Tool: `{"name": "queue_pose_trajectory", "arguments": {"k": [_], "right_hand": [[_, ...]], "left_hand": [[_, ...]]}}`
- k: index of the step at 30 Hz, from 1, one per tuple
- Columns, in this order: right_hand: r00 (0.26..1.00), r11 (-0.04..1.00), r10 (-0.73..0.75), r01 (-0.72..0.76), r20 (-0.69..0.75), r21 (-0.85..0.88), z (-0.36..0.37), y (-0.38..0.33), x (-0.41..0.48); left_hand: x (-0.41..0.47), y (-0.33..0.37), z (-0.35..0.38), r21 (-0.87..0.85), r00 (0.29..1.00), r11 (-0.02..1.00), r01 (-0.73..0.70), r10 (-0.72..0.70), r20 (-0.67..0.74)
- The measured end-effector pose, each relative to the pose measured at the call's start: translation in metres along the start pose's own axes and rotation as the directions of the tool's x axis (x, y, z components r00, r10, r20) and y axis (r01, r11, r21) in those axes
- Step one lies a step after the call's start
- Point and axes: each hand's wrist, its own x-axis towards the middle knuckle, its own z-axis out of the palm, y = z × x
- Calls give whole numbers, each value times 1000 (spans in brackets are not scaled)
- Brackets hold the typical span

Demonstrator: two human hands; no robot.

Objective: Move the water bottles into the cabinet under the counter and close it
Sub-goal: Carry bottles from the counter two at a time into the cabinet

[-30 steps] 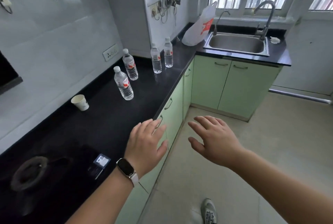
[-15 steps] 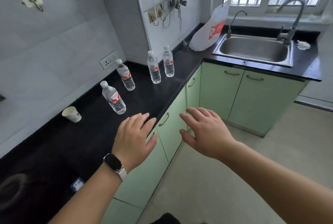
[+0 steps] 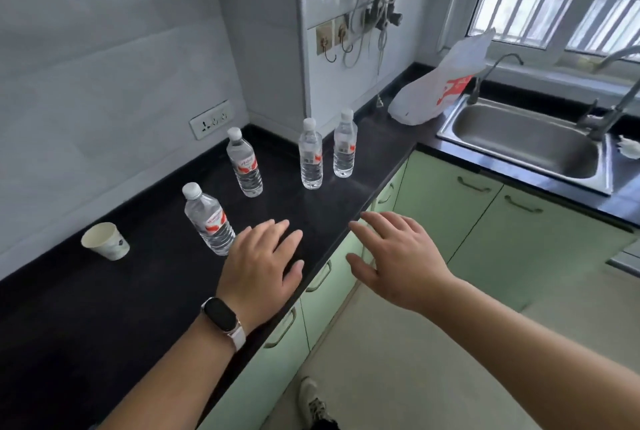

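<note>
Clear, white-capped, red-labelled, upright on the black table (image 3: 131, 305): near bottle (image 3: 209, 218) at 9 o'clock, far-left bottle (image 3: 244, 161) at 10, middle bottle (image 3: 311, 154) and right bottle (image 3: 345, 144) side by side at 12. Green cabinet doors (image 3: 446, 218) beneath, shut.

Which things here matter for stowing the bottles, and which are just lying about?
Job: nearest water bottle, second water bottle, third water bottle, farthest water bottle, all upright on the counter; green cabinet doors below, shut.
Lying about: paper cup, plastic bag, sink, wall hooks.
</note>
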Motion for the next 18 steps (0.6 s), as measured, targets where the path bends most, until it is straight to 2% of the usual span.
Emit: {"name": "queue_pose_trajectory", "arguments": {"k": [10, 18], "right_hand": [[991, 992, -118, 120, -71, 29, 38, -13, 135], [969, 968, -248, 248, -8, 48, 68, -27, 205]], "left_hand": [[62, -107, 21, 61, 996, 996, 70, -67, -54], [47, -152, 27, 100, 952, 948, 303, -306, 10]]}}
